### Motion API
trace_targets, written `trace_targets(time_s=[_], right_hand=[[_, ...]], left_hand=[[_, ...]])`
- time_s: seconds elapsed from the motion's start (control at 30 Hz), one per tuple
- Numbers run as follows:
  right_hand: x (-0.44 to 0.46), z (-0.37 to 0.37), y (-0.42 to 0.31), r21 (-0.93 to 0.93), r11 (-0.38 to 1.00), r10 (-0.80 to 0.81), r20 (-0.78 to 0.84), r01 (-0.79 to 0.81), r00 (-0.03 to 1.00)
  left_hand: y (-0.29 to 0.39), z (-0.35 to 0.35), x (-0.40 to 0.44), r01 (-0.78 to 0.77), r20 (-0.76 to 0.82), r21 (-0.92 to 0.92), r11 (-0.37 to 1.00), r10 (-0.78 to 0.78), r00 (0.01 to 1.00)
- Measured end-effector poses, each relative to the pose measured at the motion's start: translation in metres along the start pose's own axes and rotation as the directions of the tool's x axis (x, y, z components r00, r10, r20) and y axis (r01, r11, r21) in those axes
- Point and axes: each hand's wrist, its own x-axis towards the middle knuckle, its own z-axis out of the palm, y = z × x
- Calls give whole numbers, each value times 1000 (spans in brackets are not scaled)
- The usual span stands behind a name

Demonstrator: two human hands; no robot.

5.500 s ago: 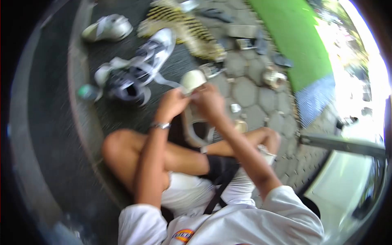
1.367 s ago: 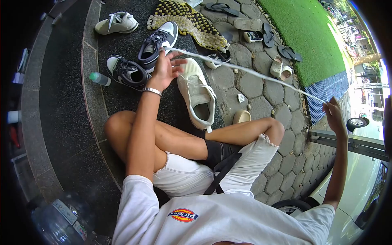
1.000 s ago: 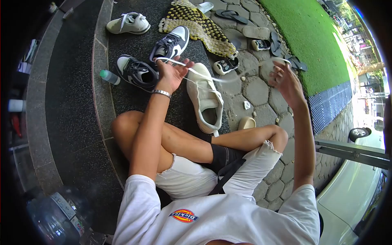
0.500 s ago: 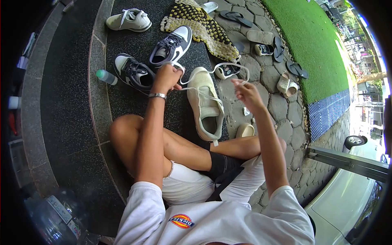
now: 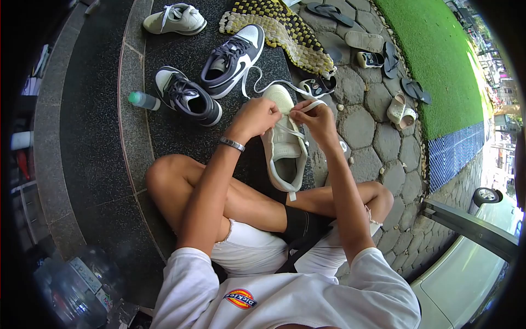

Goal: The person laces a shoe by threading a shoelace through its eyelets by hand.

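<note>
White lace (image 5: pixel 314 106) lies pinched between right fingers (image 5: pixel 303 115) over cream shoe (image 5: pixel 284 149); left fingers (image 5: pixel 271 112) bunched, hold unclear.

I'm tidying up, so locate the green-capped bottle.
In the head view, the green-capped bottle is in the left half, at the stone edging, just left of the nearer dark-and-white sneaker.

Mid-frame, I see the right hand (image 5: pixel 319 123) pinching a flat white lace (image 5: pixel 313 105) over a cream mesh-toed sneaker (image 5: pixel 286 149), the left hand (image 5: pixel 255 117) bunched opposite. Upper left, I have two black-and-white sneakers (image 5: pixel 236 61) beside a green-capped plastic bottle (image 5: pixel 144 101); a yellow-and-black woven mat (image 5: pixel 276 34) lies top centre.
</note>
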Motion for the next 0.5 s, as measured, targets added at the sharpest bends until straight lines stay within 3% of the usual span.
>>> trace_targets(time_s=[0.1,0.13,0.23,0.37,0.4,0.5], right_hand=[[2,-3,-5,-134,991,-2,21,5,1000],[-3,-2,-19,-268,963,-8,-14,4,1000],[-5,-8,-26,-350,936,-41,-42,24,998],[-9,-11,-33,-299,954,5,2,-5,1000],[-9,-9,-27,-291,956,-56,-15,50,998],[-9,-9,-26,-370,927,-63,2,60,998]], left_hand=[[0,-1,2,-14,-8,-10,1000,14,1000],[-1,2,3,-57,-45,0,998,57,997],[2,11,0,-140,-140,69,988,148,979],[16,22,-8,-93,-223,203,975,138,965],[16,25,-8,-76,-243,226,971,131,961],[16,30,-8,-85,-261,306,948,170,950]])
